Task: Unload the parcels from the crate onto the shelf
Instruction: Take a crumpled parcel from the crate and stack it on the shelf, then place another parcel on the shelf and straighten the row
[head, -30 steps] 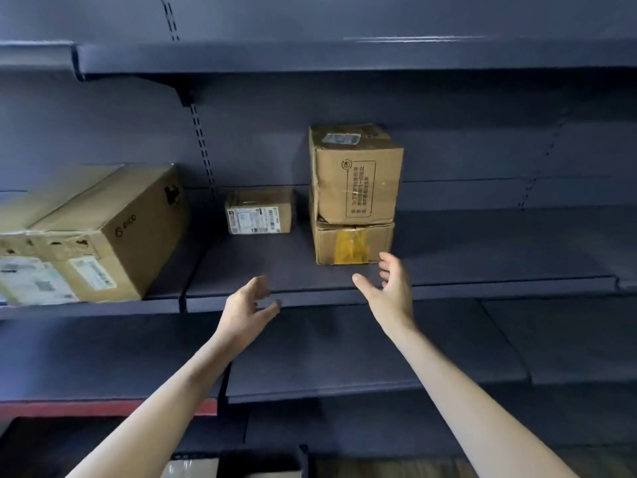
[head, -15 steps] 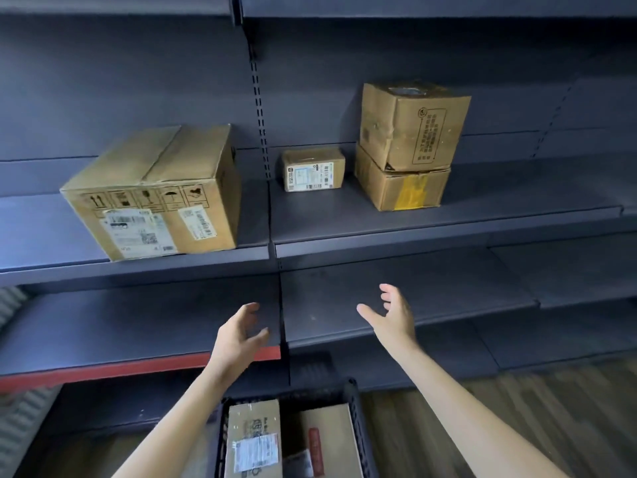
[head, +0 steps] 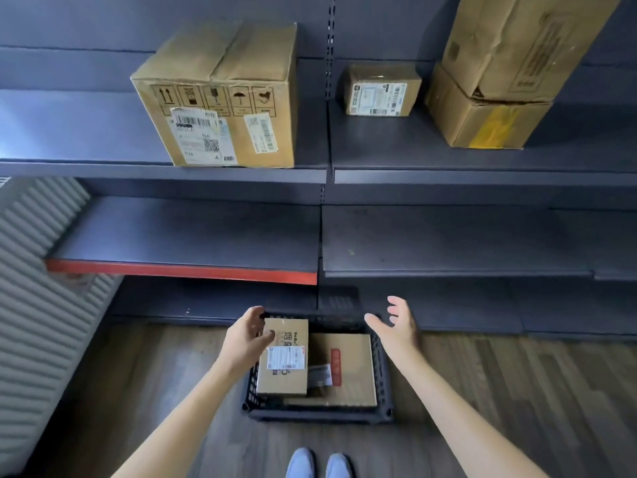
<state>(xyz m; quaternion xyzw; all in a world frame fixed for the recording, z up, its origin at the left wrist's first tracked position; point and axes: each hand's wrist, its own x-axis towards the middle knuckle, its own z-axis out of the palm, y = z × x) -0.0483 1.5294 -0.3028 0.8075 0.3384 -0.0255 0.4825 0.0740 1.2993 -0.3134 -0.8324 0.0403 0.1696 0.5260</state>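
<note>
Parcels sit in a black crate [head: 382, 381] on the wooden floor [head: 517, 391], just in front of the dark shelf [head: 448, 163]: a small box with a white label [head: 283, 360] lies on the left, overlapping a wider flat box with a red stripe [head: 348, 367] on the right. The left hand [head: 245, 336] reaches over the crate's left rim with fingers loosely curved, at the small box's upper left corner; whether it touches the box I cannot tell. The right hand [head: 396, 324] hovers above the crate's right rim, fingers spread and holding nothing. On the upper shelf stand a large carton with handling symbols [head: 224, 98], a little labelled box [head: 379, 91], and two stacked cartons [head: 499, 74] at the right. Two blue shoes [head: 319, 464] show at the bottom edge.
</note>
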